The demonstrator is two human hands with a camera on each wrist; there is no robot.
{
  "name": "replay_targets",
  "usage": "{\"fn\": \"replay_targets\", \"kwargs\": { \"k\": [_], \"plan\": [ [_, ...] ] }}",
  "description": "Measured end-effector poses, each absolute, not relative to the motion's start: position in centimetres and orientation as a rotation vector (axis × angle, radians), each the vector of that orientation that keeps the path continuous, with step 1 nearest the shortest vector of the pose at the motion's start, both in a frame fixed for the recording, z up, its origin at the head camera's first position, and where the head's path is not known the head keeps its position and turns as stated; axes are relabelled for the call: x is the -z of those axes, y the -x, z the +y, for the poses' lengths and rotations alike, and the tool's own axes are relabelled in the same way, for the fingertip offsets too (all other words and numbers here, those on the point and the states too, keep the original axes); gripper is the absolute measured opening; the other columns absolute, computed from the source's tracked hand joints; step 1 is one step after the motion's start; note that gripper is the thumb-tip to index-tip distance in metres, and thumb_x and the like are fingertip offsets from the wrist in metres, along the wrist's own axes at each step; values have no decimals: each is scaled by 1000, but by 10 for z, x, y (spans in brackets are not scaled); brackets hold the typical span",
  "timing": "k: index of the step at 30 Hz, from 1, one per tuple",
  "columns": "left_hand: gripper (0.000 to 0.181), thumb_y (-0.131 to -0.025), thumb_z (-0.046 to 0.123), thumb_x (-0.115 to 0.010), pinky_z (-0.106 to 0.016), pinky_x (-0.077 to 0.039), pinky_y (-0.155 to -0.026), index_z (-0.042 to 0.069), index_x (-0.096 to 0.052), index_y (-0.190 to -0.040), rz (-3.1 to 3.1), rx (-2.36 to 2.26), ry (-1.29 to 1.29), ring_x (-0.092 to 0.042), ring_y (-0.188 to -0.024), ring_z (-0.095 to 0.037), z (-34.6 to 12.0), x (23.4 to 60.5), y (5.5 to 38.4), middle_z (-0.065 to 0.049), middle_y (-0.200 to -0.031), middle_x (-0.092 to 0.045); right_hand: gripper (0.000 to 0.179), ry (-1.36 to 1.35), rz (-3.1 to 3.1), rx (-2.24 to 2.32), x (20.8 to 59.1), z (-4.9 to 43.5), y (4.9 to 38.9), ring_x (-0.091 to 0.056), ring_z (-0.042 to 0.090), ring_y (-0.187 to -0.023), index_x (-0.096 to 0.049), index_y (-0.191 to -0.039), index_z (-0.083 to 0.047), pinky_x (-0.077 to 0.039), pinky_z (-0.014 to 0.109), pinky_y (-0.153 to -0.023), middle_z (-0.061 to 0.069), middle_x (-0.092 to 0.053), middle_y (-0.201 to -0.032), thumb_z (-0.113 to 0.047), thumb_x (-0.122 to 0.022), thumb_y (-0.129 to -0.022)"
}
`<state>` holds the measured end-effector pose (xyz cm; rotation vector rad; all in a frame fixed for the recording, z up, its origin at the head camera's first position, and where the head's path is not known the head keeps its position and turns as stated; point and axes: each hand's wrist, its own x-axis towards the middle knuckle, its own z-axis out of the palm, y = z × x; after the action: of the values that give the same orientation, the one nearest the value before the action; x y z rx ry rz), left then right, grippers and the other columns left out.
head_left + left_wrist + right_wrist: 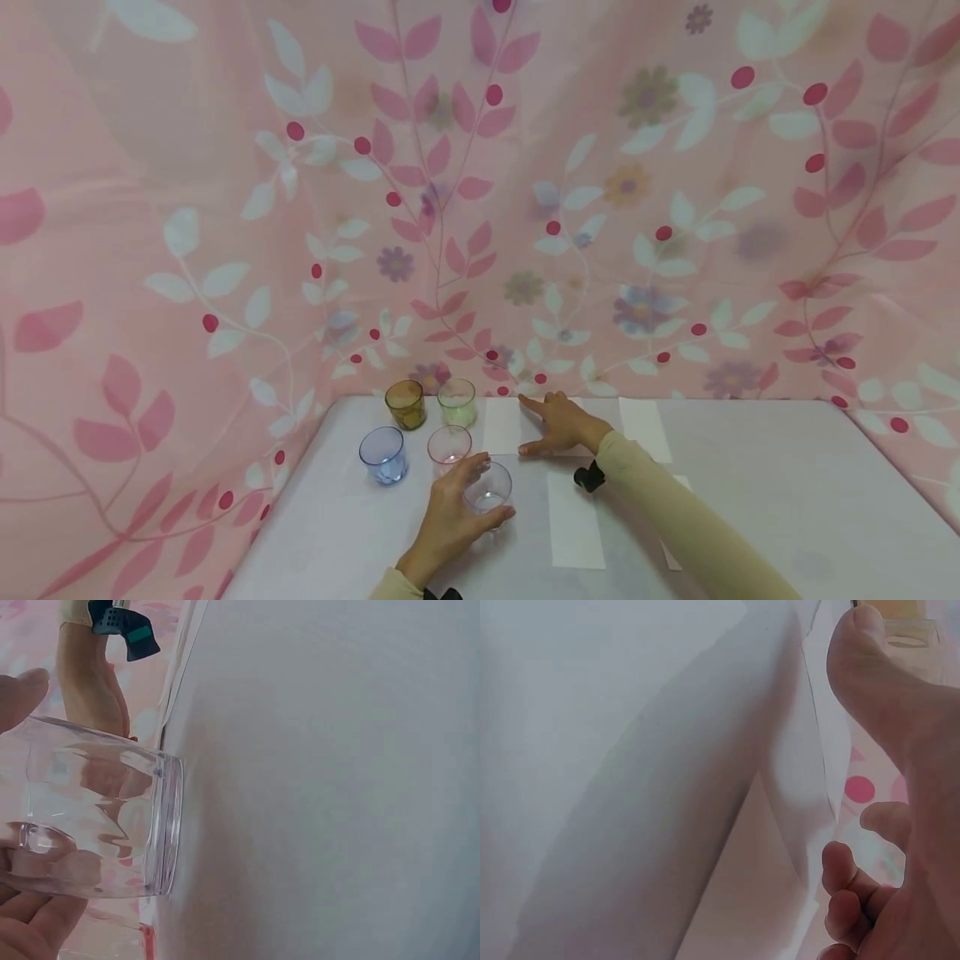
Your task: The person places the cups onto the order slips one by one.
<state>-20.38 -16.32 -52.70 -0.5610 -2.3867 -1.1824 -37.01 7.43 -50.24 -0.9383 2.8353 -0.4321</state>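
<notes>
My left hand [453,517] holds a clear glass [489,492], thumb on one side and fingers on the other. In the left wrist view the clear glass [97,810] stands with its base close to the white tabletop; whether it touches cannot be told. Just behind it is a pink-rimmed glass [450,450], partly covered by the left fingers. My right hand [562,423] is spread over a white paper strip [576,450] at the table's back, holding nothing. In the right wrist view its thumb [862,645] is stretched out and the other fingers are loosely bent.
A blue glass [385,458], an amber glass [407,407] and a green glass [457,406] stand at the back left. Further white strips lie nearby: one left of the right hand [501,427], one in front [576,525], one right [647,429]. A floral curtain [480,250] hangs behind the table.
</notes>
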Motion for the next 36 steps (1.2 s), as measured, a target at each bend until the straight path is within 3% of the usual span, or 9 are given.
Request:
{"fn": "replay_targets", "kwargs": {
  "k": [5, 13, 20, 33, 36],
  "plan": [
    [78, -69, 31, -102, -45, -61, -98, 6, -65, -133, -2380, 1231, 549, -77, -110, -28, -162, 530, 206, -13, -122, -78, 110, 948, 2832, 411, 506, 72, 373, -50, 26, -100, -42, -163, -13, -53, 46, -93, 22, -62, -123, -67, -86, -78],
    [80, -70, 35, -101, -43, -59, -104, 2, -63, -133, -2425, 1376, 491, -76, -111, -30, -163, 533, 206, -12, -118, -80, 107, 864, 2816, 474, 507, 73, 377, -54, 30, -110, -41, -164, -19, -54, 54, -102, 23, -61, -129, -65, -86, -79],
    [78, -68, 31, -102, -37, -51, -113, 9, -65, -133, -2433, 1540, 393, -74, -116, -26, -162, 534, 206, -6, -121, -79, 103, 866, 2798, 522, 511, 73, 379, -55, 31, -109, -43, -164, -21, -54, 57, -101, 22, -62, -128, -64, -86, -80],
    [70, -73, 28, -100, -33, -50, -113, 20, -65, -133, -2433, 1667, 298, -71, -121, -24, -159, 540, 205, -3, -128, -76, 100, 861, 2813, 408, 518, 70, 387, -51, 25, -105, -43, -164, -28, -53, 50, -98, 16, -58, -122, -73, -78, -81],
    [70, -73, 28, -100, -34, -51, -112, 17, -65, -133, -2435, 1674, 306, -71, -121, -25, -159, 542, 205, -2, -127, -76, 100, 853, 2812, 382, 518, 69, 387, -50, 25, -103, -43, -163, -28, -53, 49, -97, 16, -58, -120, -73, -79, -81]
  ]
}}
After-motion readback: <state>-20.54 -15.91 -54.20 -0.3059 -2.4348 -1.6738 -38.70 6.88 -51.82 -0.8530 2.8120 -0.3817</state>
